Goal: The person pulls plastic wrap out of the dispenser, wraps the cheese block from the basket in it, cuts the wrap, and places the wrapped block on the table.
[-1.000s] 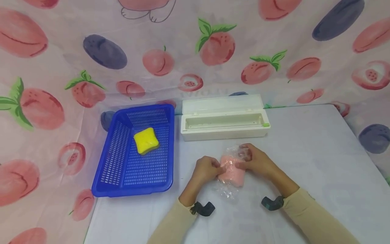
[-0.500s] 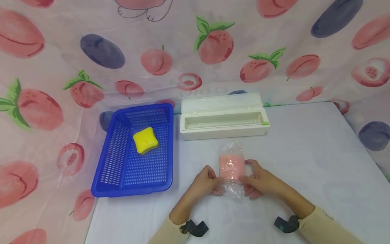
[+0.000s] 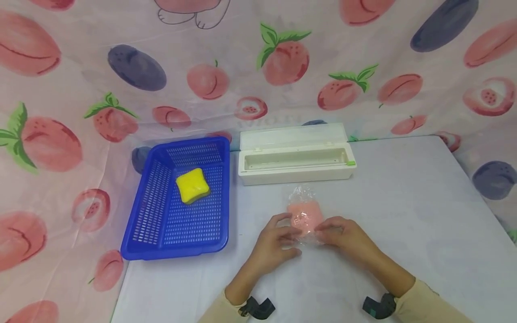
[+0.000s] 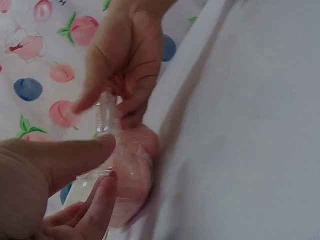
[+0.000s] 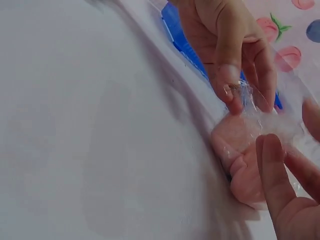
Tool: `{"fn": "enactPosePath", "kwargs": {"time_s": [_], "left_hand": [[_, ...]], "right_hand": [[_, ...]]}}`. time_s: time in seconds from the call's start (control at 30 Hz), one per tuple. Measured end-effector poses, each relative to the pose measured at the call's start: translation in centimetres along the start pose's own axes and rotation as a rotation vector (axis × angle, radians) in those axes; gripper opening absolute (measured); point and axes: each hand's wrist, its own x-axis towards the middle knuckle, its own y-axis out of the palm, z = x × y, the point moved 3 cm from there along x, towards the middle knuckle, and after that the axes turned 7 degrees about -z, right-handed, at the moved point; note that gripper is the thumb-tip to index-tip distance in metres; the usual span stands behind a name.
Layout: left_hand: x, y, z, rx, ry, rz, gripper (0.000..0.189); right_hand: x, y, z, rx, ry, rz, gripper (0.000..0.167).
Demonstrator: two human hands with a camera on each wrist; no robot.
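Note:
A soft pink block (image 3: 304, 215), perhaps a sponge, lies on the white table inside clear cling film (image 3: 302, 193). Its edge looks rounded and lobed in the right wrist view. At its near left corner, my left hand (image 3: 271, 249) pinches loose film between thumb and fingers, as the right wrist view (image 5: 227, 50) shows. My right hand (image 3: 353, 240) touches the film at the near right corner with its fingertips. Its thumb stands apart from the fingers in both wrist views. The block's underside and part of its near edge are hidden.
A blue plastic basket (image 3: 226, 211) stands left of the hands, holding a yellow sponge-like block (image 3: 193, 185). Behind the work is a long white box (image 3: 296, 177) with its lid raised. A fruit-patterned cloth (image 3: 242, 54) rises behind the table.
Both hands have moved from the block's sides to its near edge. The near flap of film has been gathered upward against the block. The basket and white box have not moved.

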Motion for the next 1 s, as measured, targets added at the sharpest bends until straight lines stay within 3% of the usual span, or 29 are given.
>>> {"fn": "enactPosePath", "kwargs": {"time_s": [0.13, 0.23, 0.33, 0.4, 0.6, 0.73, 0.9, 1.0], "left_hand": [[0.4, 0.3, -0.2, 0.221, 0.172, -0.090, 0.029], [0.6, 0.3, -0.5, 0.316, 0.264, -0.167, 0.015], [0.8, 0.2, -0.8, 0.303, 0.281, -0.188, 0.008], [1.0, 0.1, -0.9, 0.274, 0.259, -0.182, 0.006], [2.1, 0.2, -0.6, 0.261, 0.121, -0.188, 0.007], [2.9, 0.0, -0.4, 0.237, 0.048, -0.181, 0.007], [3.4, 0.0, 0.1, 0.183, -0.041, -0.170, 0.006], [3.3, 0.3, 0.1, 0.209, 0.015, -0.180, 0.007]], "right_hand": [[-0.1, 0.0, 0.1, -0.056, -0.173, 0.003, 0.039], [0.0, -0.1, 0.3, -0.179, -0.356, -0.082, 0.026], [0.1, -0.3, 0.6, -0.281, -0.518, -0.159, 0.017], [0.3, -0.4, 0.8, -0.310, -0.574, -0.162, 0.017], [1.5, -0.1, 1.6, -0.373, -0.656, -0.153, 0.012], [2.2, -0.2, 2.0, -0.340, -0.699, -0.159, 0.017], [3.4, 0.0, 1.4, -0.284, -0.560, -0.096, 0.017], [3.7, 0.1, 0.9, -0.260, -0.498, -0.121, 0.015]]}}
